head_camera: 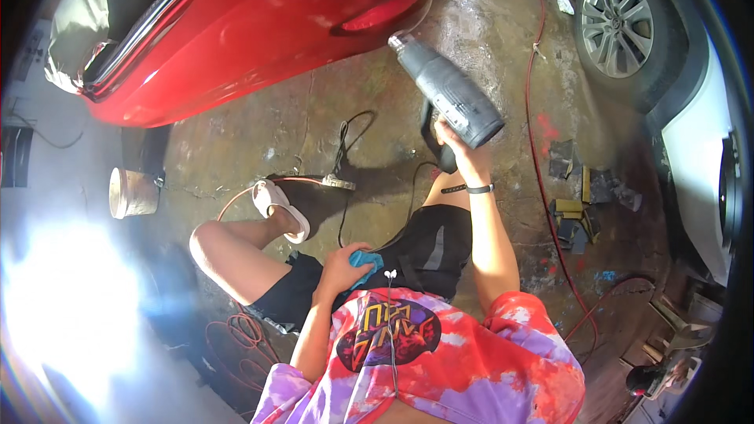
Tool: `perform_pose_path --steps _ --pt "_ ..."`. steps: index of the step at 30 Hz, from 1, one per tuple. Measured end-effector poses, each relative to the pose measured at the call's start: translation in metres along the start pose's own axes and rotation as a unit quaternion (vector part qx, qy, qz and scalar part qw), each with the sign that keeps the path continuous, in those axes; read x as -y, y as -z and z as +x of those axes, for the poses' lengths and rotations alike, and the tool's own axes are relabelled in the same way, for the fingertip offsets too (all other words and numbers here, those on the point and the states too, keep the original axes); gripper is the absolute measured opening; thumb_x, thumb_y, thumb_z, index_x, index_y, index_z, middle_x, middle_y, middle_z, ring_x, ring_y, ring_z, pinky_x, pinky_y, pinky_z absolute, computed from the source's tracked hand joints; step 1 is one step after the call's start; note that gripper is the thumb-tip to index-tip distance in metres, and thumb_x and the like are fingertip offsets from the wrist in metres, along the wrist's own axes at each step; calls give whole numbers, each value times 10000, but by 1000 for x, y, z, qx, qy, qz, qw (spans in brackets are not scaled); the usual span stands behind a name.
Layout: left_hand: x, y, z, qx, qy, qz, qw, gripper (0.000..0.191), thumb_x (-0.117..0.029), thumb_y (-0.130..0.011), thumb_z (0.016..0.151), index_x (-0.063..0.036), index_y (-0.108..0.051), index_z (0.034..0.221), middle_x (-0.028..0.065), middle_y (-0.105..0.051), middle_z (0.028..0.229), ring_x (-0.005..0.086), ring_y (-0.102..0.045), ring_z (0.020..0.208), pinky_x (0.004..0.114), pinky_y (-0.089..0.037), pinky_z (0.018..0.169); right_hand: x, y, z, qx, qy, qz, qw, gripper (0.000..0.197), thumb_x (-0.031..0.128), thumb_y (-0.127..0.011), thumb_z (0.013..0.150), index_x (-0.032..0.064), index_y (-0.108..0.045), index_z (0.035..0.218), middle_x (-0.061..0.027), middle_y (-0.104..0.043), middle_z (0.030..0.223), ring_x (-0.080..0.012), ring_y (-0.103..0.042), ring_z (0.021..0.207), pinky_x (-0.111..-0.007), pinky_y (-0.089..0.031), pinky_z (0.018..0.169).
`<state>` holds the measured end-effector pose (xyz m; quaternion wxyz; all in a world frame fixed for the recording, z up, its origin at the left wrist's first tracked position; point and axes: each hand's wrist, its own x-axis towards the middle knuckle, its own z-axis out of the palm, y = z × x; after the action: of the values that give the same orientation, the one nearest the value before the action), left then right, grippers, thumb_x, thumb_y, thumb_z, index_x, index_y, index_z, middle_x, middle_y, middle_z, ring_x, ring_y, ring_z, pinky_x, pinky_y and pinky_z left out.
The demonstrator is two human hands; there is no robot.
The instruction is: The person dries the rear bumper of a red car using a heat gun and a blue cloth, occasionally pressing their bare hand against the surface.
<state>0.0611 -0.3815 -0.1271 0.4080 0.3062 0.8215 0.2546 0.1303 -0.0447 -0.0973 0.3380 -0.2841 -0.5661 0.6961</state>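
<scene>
My right hand (462,147) is closed around the handle of a dark heat gun (445,91), at the centre right. The gun's metal nozzle points up and left, close to the lower edge of a red car body panel (253,29) with a red lamp. My left hand (341,271) rests near my lap and grips a crumpled blue cloth (366,265). A black cord (412,188) runs from below the gun towards my lap. Whether the nozzle touches the car cannot be told.
A red hose (530,112) crosses the floor on the right, beside sanding blocks (568,209) and a second car's wheel (617,25). A white bucket (134,193) stands left. A power strip (339,182) lies near my foot; a coiled hose (244,333) lies lower left, near a glaring light.
</scene>
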Motion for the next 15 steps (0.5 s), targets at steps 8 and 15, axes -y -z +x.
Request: perform_pose_path --steps 8,15 --pt "-6 -3 1 -28 -1 6 1000 424 -205 -775 726 -96 -689 1127 115 -722 1046 294 -689 993 362 -511 902 -31 -5 -3 22 -52 -31 998 371 115 -815 793 0 -612 1081 -37 -669 984 -114 -623 833 -276 -511 743" --pt "-1 -6 -7 -36 -3 -8 999 422 -243 -761 741 -132 -682 1140 109 -733 1018 321 -690 977 385 -530 878 -29 35 60 -99 -13 94 991 132 52 -733 844 2 -652 936 -42 -646 772 -124 -585 593 -258 -448 561"
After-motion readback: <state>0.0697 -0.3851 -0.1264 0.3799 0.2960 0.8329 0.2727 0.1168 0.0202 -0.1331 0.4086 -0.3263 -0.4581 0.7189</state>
